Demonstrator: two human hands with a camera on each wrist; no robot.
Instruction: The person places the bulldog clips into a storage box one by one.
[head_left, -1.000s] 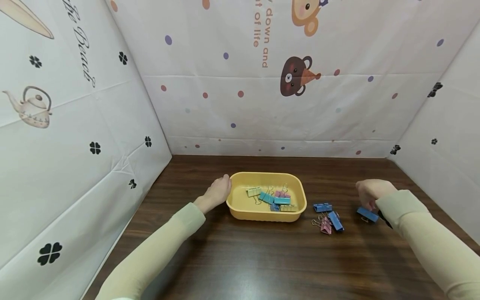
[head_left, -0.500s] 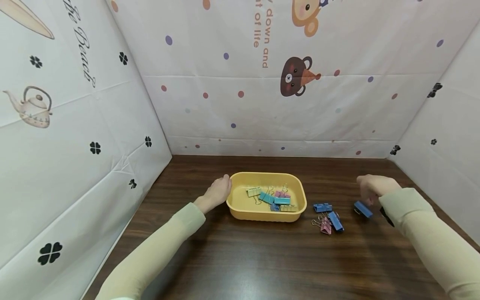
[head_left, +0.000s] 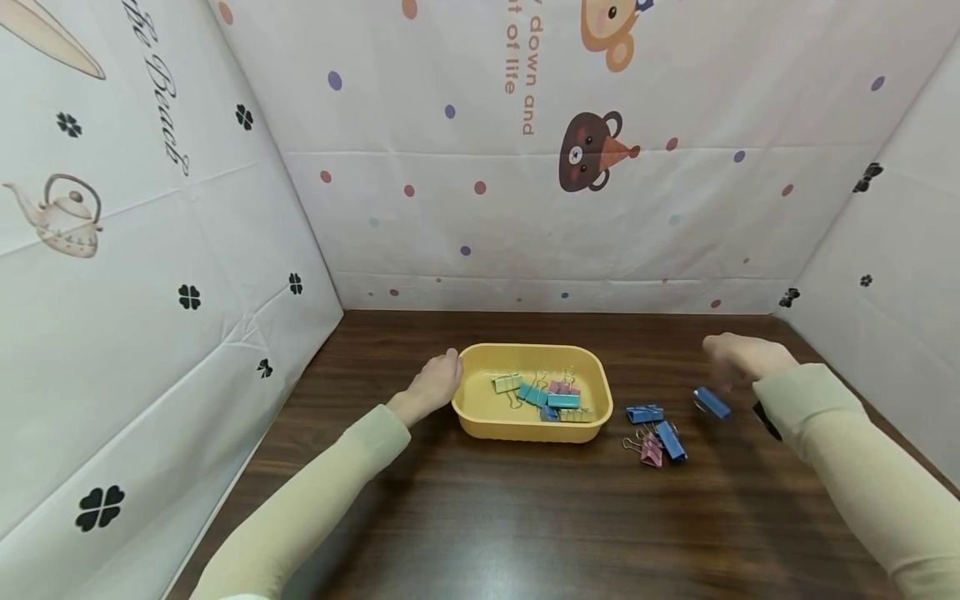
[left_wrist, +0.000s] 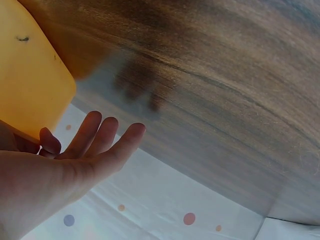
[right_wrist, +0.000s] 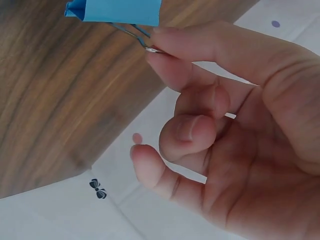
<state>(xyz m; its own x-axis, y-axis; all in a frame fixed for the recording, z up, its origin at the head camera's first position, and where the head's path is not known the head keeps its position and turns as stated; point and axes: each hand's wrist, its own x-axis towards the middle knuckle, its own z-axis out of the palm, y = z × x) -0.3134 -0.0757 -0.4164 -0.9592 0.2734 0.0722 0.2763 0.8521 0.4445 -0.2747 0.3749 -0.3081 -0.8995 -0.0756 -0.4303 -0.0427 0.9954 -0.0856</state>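
Note:
My right hand [head_left: 750, 358] pinches a blue binder clip [head_left: 711, 402] by its wire handle, held over the table to the right of the loose clips. In the right wrist view the thumb and index fingertip meet on the handle of that clip [right_wrist: 120, 11], and the other fingers are curled loosely below. My left hand [head_left: 433, 385] grips the left end of a yellow plastic tray [head_left: 517, 430], with three fingers sticking out away from it in the left wrist view. Inside the tray lie several binder clips, among them a teal one [head_left: 564, 401] and a light green one [head_left: 507, 383].
Right of the tray on the dark wooden table [head_left: 480, 517] lie a blue clip [head_left: 645, 413], another blue clip [head_left: 671, 442] and a pink clip [head_left: 651, 451], close together. White patterned sheets [head_left: 420, 250] stand at the back and both sides.
My right hand has moved up and to the left with the blue binder clip in its pinch, the clip turning slightly. The left hand and the tray stay where they were.

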